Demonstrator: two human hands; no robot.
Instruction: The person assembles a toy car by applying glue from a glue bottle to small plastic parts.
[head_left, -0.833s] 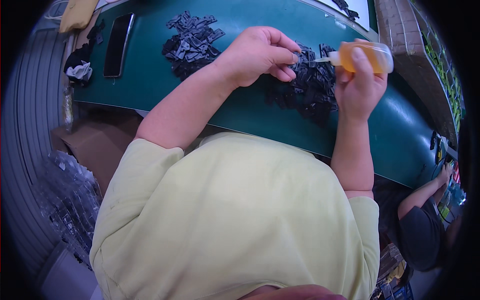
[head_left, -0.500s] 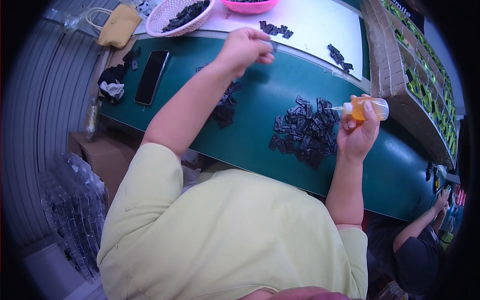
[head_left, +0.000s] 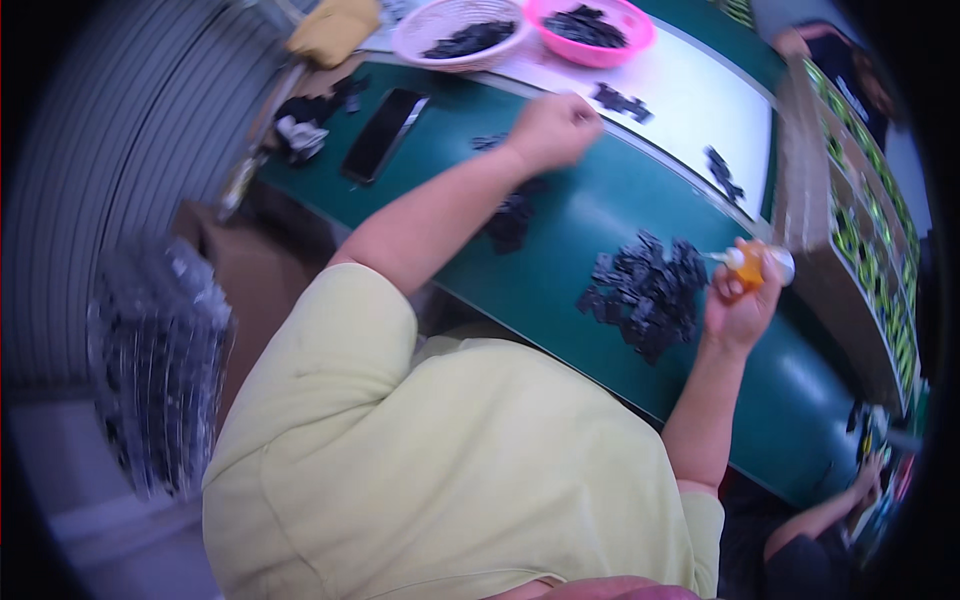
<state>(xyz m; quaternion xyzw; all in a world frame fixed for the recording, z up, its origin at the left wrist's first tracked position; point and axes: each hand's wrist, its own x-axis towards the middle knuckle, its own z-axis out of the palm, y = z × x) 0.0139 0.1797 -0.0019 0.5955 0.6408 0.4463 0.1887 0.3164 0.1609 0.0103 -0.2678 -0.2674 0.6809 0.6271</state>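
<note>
My right hand [head_left: 738, 312] is wrapped round a small clear squeeze bottle [head_left: 752, 268] with orange liquid. Its white cap and thin nozzle point left, toward a heap of small black plastic parts [head_left: 645, 290] on the green tabletop. My left hand [head_left: 555, 130] hovers over the far side of the green top, near the white board, its fingers curled closed. Whatever may be in those fingers is hidden. Just beyond it, a short row of black parts [head_left: 622, 103] lies on the white board. A smaller black pile [head_left: 510, 222] lies under my left forearm.
A pale pink basket [head_left: 410, 40] and a bright pink basket [head_left: 640, 40] hold black parts at the back. More parts [head_left: 724, 175] lie on the white board [head_left: 690, 110]. A phone [head_left: 385, 135] lies at left. Cardboard trays [head_left: 815, 200] stand right; a co-worker's arm [head_left: 825, 515] shows lower right.
The whole view has shifted, so the table sits further right and lower. My left hand's fingers have curled in more. My right hand still holds the bottle beside the heap.
</note>
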